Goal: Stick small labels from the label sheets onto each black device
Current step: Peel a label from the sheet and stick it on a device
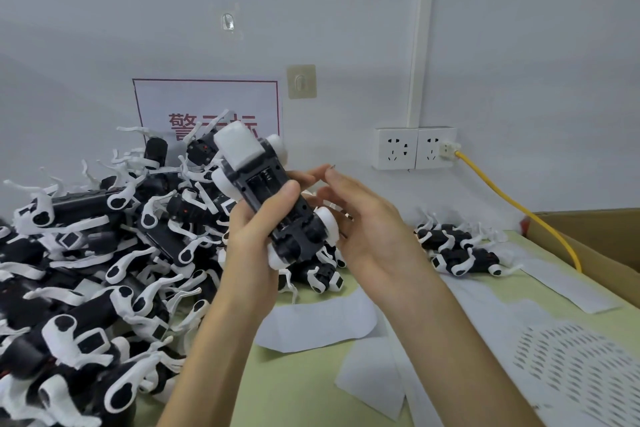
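Forearms enter from the lower edge; my left hand [256, 229] holds one black plastic device with white end pieces [273, 191] up over the pale green tabletop [298, 388].
Left fingers and thumb wrap the device body, which is tilted with its underside facing me. My right hand [360, 215] sits just beside it, fingers loosely extended, gripping nothing I can make out. A white label sheet with rows of small slots [571, 367] lies at lower right. A large heap of matching devices [86, 253] fills the left; a small group [460, 250] lies at right.
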The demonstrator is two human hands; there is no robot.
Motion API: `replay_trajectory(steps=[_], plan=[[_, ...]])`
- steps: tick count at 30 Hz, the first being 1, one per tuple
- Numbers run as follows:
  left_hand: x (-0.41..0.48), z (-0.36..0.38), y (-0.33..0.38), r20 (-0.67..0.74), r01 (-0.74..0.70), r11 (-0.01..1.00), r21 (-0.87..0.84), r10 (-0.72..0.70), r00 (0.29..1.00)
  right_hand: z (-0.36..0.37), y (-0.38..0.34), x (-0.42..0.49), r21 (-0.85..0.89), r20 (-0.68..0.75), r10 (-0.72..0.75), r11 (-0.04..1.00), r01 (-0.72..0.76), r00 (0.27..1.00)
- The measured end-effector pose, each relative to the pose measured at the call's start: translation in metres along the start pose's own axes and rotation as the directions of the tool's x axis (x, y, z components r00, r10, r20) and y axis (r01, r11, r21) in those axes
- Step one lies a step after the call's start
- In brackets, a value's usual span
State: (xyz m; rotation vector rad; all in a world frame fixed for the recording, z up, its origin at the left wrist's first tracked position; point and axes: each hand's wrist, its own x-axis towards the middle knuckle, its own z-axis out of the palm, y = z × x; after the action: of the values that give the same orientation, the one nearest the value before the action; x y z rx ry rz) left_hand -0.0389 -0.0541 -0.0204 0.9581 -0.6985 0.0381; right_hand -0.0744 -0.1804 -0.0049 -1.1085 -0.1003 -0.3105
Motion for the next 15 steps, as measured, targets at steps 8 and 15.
replay_trajectory(steps=[8, 15], plan=[[-0.001, 0.0002, -0.0053, 0.09, -0.149, 0.959, 0.24, 0.131, 0.987, 0.0018, 0.0005, -0.0025, 0.237, 0.031, 0.16, 0.958, -0.162, 0.987], [-0.004, -0.0027, -0.0065, 0.134, -0.167, 0.878, 0.449, 0.118, 0.984, 0.004, 0.0035, 0.0001, 0.354, -0.122, 0.255, 0.914, -0.198, 0.959]])
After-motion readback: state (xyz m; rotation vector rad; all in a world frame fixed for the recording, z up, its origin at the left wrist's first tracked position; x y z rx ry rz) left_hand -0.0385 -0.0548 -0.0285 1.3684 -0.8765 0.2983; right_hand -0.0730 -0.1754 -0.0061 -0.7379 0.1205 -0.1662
